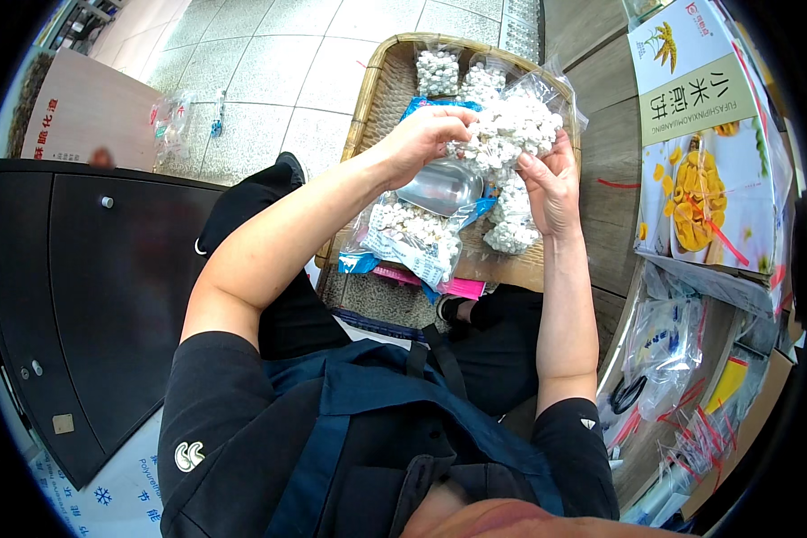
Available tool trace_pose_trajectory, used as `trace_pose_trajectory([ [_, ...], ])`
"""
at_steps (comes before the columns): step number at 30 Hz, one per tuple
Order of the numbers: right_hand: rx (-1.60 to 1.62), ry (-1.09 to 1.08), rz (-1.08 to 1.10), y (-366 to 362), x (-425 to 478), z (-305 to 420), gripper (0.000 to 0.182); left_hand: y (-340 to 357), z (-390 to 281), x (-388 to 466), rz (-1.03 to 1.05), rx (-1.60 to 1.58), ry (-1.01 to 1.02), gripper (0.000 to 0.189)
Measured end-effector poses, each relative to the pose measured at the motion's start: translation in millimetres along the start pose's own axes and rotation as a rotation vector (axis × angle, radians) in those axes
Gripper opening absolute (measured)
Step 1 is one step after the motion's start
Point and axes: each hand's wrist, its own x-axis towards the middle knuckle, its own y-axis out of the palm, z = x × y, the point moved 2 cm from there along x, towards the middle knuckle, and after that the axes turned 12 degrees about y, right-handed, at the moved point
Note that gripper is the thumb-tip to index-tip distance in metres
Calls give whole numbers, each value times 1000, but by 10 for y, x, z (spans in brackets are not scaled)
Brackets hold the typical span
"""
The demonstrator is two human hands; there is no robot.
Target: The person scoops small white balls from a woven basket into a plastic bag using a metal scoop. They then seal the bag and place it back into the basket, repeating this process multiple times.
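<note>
A clear plastic bag of white, knobbly pieces (511, 131) is raised over a woven basket with a bamboo rim (362, 94). My right hand (553, 178) grips the lower right of this bag, thumb in front. At its left edge the bent fingers of my left hand (434, 134) touch it; whether they pinch the plastic cannot be told. Below my left hand lies a clear plastic scoop or bowl (442, 188) on a larger blue-and-clear bag of similar pieces (417, 232). More small filled bags sit in the basket, one at the far end (437, 72) and one below my right hand (511, 232).
On the left stands a dark cabinet (121, 269) with a cardboard box (87, 107) behind it. A printed food carton (703, 155) is on the right, above loose plastic bags and red ties (699, 430). Pink packaging (464, 288) shows under the basket's near edge. Tiled floor (276, 74) extends beyond.
</note>
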Motion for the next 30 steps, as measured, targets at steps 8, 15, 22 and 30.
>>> trace_pose_trajectory([
  [8,9,-28,-28,-12,11,-6,63,55,40,-22,-3,-32,-1,35],
  [15,-25,-32,-69,59,6,-131,66,30,388,-156,-155,-438,-129,39],
  [22,-40,144,-28,87,26,-288,62,-322,282,-338,-265,-265,3,25],
  [30,126,598,-182,190,-86,-1096,42,-542,502,-898,-556,81,-165,25],
])
